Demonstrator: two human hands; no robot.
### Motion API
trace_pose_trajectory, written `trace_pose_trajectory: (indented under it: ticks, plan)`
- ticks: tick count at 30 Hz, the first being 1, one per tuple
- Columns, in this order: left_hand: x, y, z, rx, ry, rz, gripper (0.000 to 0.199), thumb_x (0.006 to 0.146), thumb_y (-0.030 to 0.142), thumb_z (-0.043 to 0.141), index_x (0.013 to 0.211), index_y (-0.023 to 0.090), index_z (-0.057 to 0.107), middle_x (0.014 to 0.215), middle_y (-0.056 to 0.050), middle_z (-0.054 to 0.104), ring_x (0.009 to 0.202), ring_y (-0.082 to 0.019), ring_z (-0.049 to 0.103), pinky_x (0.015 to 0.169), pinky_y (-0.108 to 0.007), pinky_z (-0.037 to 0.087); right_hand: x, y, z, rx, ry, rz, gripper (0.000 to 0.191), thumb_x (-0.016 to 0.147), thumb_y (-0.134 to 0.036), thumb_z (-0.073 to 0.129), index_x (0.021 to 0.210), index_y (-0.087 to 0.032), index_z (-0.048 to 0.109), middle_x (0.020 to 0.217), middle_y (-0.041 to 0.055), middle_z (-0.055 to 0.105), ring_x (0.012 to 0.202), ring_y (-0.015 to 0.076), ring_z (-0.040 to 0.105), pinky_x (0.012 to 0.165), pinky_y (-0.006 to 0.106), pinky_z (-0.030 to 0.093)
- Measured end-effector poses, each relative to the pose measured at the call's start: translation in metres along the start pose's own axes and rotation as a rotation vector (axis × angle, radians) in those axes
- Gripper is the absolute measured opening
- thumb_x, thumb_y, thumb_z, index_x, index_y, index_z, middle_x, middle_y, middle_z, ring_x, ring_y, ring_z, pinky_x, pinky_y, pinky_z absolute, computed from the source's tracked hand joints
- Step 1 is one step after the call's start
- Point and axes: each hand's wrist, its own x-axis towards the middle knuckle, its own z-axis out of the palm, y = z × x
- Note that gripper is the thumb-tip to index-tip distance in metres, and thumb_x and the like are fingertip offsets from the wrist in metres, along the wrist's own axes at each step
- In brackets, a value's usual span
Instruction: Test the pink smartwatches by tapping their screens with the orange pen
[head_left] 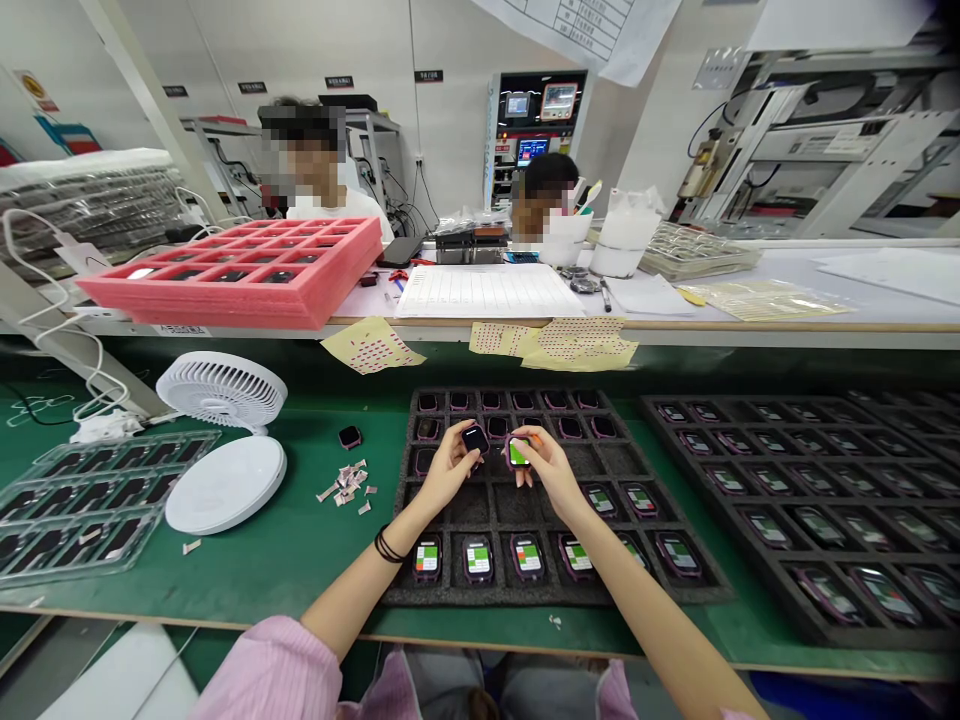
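Both my hands are over a black foam tray (517,591) with rows of square compartments. My left hand (450,468) is closed on a watch (474,438) whose screen is dark. My right hand (547,465) grips a second watch (518,452) with a lit green and white screen. The two watches are close together but apart. In the tray's front row lie several watches with lit screens, among them one (478,558) near the middle. Dark-screened watches fill much of the back rows. Some middle compartments hold nothing.
A second foam tray (795,612) of watches stands at the right. On the left are a white fan (225,485), clear plastic trays (45,575), a lone watch (349,436) and small white pieces (349,482). A pink foam tray (300,300) rests on the shelf; two people sit behind.
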Motion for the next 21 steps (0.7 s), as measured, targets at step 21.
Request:
trace_pose_trajectory:
  ticks: [21]
  plan:
    - [-0.0007,0.0072,-0.0015,0.090,0.045,-0.013,0.037,0.083,0.048,0.056,0.100,0.015,0.060,0.079,-0.002,0.062,0.050,-0.008,0.054,0.043,-0.020,0.039,-0.0016,-0.0018,0.0032,-0.031,-0.053,-0.008,0.042,0.070,-0.043,0.075,0.097,-0.022,0.051,0.076,-0.0029,0.061,0.041,0.0091,0.057,0.032,0.018,0.033]
